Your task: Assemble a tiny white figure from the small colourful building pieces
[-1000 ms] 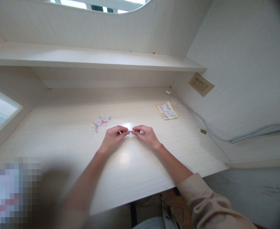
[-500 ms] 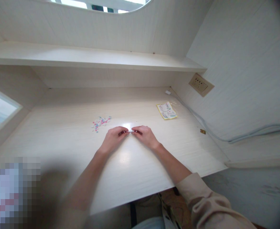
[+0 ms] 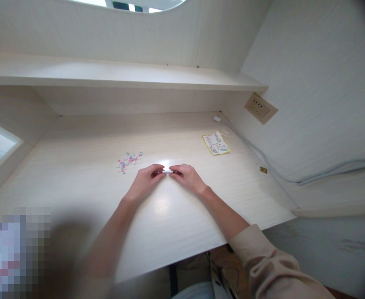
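Between my two hands is a small white stick-like piece (image 3: 167, 171), its ends hidden in my fingers. My left hand (image 3: 147, 177) pinches its left end, thumb and fingertips together. From the other side, my right hand (image 3: 188, 177) pinches the right end in the same way. Both hands are low over the pale desk (image 3: 166, 228). Left of my left hand lies a scattered pile of tiny pink, blue and white pieces (image 3: 129, 160), too small to make out singly.
A printed card with a yellow edge (image 3: 216, 143) lies at the right, beside clear plastic. A grey cable (image 3: 263, 157) runs along the right wall below a socket (image 3: 260, 108). A small brass-coloured piece (image 3: 263, 170) sits near that wall. Above the desk's back spans a shelf (image 3: 123, 79).
The view has shifted slightly. My fingertips have moved a little on the white piece, and more of it shows between them. Both hands keep their pinch.
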